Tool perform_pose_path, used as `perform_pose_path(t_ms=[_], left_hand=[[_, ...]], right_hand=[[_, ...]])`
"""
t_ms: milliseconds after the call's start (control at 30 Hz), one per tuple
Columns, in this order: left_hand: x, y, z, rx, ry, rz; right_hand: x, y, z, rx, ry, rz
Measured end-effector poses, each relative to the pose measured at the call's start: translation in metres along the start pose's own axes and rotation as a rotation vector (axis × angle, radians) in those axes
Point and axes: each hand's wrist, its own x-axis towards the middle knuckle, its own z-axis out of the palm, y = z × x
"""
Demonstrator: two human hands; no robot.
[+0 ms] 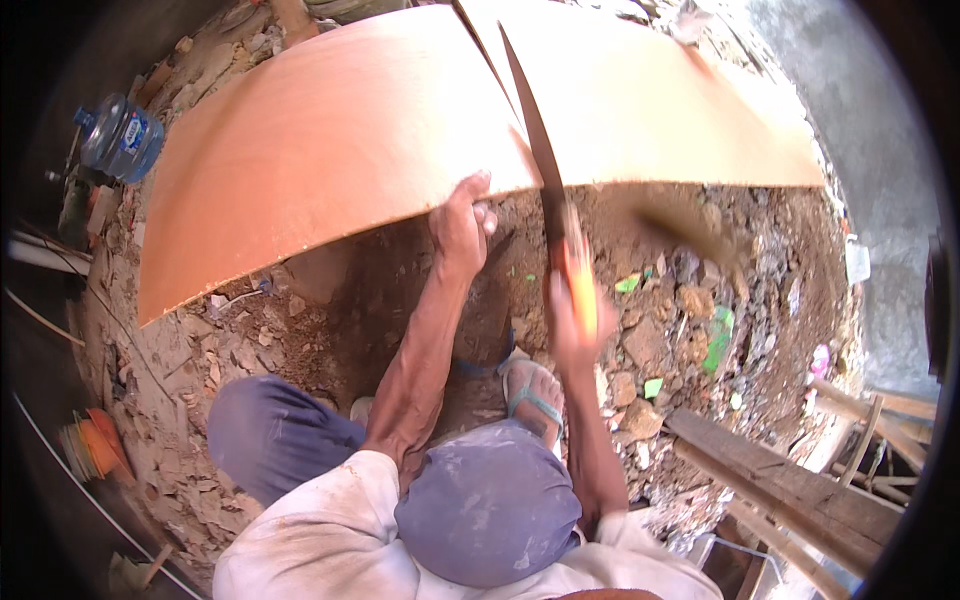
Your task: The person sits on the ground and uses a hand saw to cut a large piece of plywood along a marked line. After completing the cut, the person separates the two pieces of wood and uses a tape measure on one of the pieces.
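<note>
A large orange-brown plywood sheet [330,140] lies raised over rubble ground, with a cut running in from its near edge. My left hand [462,222] grips the sheet's near edge just left of the cut. My right hand [572,312] is shut on the orange handle of a hand saw [535,135]. The saw's dark blade slants up through the cut; hand and handle are motion-blurred. My right foot in a teal sandal [535,395] stands on the dirt below the sheet.
Broken stones and dirt [700,300] cover the ground. A blue water jug [122,137] lies at the far left. Dark wooden beams [780,480] lie at the lower right. An orange object [95,440] sits at the lower left.
</note>
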Motion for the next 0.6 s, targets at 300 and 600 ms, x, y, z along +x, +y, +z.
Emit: perform_pose_path(t_ms=[300,600], left_hand=[[0.01,0.012,0.003,-0.045,-0.085,-0.01],[0.027,-0.04,-0.058,0.11,-0.046,-0.015]], right_hand=[[-0.077,-0.006,-0.038,-0.083,0.002,-0.112],[-0.042,-0.048,-0.083,0.069,0.059,0.105]])
